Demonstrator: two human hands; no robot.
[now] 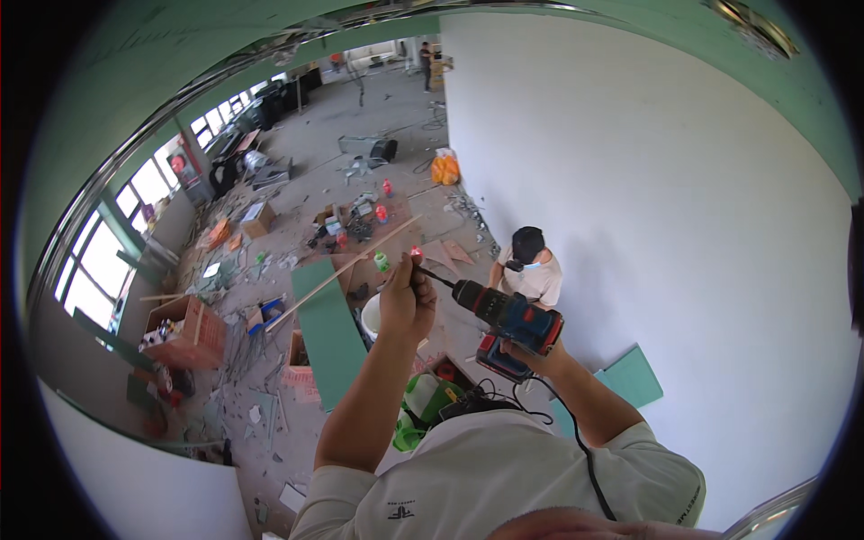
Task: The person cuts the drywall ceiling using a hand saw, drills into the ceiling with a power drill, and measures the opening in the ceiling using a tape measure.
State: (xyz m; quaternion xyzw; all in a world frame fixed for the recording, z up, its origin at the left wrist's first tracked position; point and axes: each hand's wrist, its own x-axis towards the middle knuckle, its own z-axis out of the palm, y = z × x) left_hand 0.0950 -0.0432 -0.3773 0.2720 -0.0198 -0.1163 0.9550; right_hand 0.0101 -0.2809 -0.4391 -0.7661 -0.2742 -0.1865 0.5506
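Observation:
My right hand [542, 358] is wrapped round the grip of a blue and black cordless drill [517, 317] with a red-trimmed battery at its base. A long dark bit [436, 276] reaches from its chuck up and to the left. At the bit's far end my left hand [409, 304] is raised with thumb and fingers pinched together. Whatever those fingertips hold is too small to make out. Both forearms come up from the lower edge, and a black cord [587, 463] runs over my light shirt.
A person in a dark cap [531, 247] stands below, beside the white wall [648, 153]. Green board [315, 337], a long wood strip [346, 270], a white bucket [372, 317] and boxes [186, 331] lie on the littered floor. Metal ceiling channels [135, 148] curve along the upper left.

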